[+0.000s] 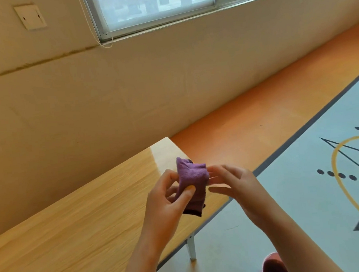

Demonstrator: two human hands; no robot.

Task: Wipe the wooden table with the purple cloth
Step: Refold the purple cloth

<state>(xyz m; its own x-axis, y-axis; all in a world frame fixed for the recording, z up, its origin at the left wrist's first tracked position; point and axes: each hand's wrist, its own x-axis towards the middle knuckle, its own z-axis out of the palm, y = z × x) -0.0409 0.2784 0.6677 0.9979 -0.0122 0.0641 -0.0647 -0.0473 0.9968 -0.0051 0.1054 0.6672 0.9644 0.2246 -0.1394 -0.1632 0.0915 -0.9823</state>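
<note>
purple cloth (pixel 192 178) held up over the wooden table's (pixel 72 212) far right corner
the left hand (pixel 167 200) pinches the bunched cloth between thumb and fingers. the right hand (pixel 238 187), fingers loosely spread, touches the cloth's right edge; whether it pinches, i cannot tell.

The purple cloth (pixel 192 178), fuzzy with a darker hem at its bottom edge, hangs bunched and folded between both hands. The left hand (pixel 169 200) grips its left side, thumb pressed on the front, and the right hand (pixel 233 185) pinches its upper right edge. The wooden table (pixel 73 222), pale-grained and glossy, spreads beneath and left of the hands.
</note>
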